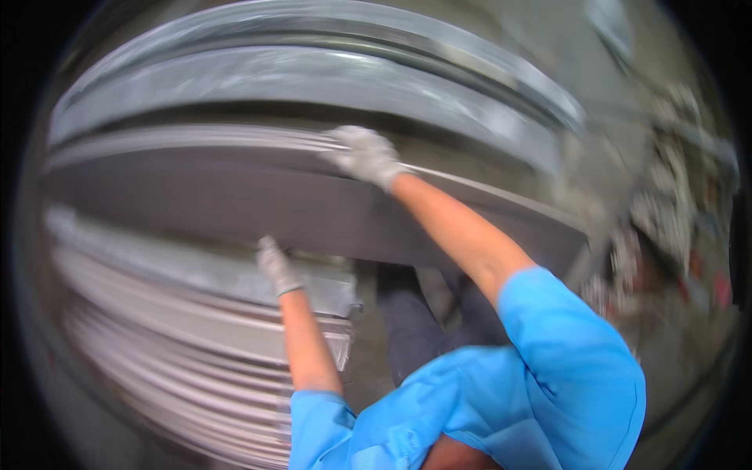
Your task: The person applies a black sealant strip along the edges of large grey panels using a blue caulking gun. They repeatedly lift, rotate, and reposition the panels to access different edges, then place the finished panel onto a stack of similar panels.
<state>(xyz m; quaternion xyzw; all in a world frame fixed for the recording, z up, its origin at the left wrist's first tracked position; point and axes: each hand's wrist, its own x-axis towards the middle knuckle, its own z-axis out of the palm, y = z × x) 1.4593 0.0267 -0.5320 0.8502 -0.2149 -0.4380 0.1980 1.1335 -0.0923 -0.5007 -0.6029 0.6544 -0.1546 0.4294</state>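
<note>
A long, flat grey-brown panel stretches across the view in front of me, with a pale ridged far edge. My right hand, in a whitish work glove, is closed over that far edge near the panel's middle. At the near edge, farther left, my gloved left hand grips the same panel, its fingers partly hidden and smeared. The panel's broad dark face is turned up toward me. Motion blurs much of the picture.
Beyond the panel lie long bundles wrapped in shiny clear film. Close on my left is a stack of long pale strips or panels, partly under film. Blurred clutter is at the right.
</note>
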